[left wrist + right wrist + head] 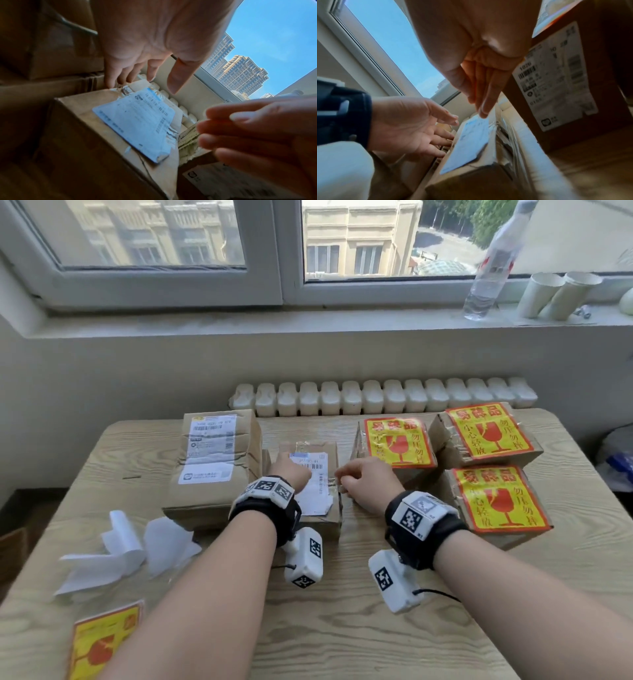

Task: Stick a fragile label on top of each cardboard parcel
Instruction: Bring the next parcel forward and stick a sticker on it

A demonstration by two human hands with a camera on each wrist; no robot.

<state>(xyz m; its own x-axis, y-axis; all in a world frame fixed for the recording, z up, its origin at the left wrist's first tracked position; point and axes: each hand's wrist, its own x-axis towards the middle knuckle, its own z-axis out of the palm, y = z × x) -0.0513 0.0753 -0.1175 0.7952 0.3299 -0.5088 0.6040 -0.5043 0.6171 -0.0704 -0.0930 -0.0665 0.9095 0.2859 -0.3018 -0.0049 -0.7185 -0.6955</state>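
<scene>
Wooden table (342,628); white radiator (383,397) behind it; clear plastic bottle (493,268) and two paper cups (558,294) on the windowsill (239,321).

Bare wooden table (342,628) in the near centre, between the two forearms: open room there. Near left corner taken by a loose fragile label (102,642); just beyond it lie white backing papers (126,549). Small parcel (318,474) sits mid-table with both hands over it. Tall parcel (212,467) stands just beside its left side; only a narrow gap between them. On the right, three labelled parcels (493,474) crowd together; the nearest one stands close to the small parcel, leaving a slim channel where the right hand (368,477) hangs. Behind everything, a radiator (383,397) closes the far edge.
</scene>
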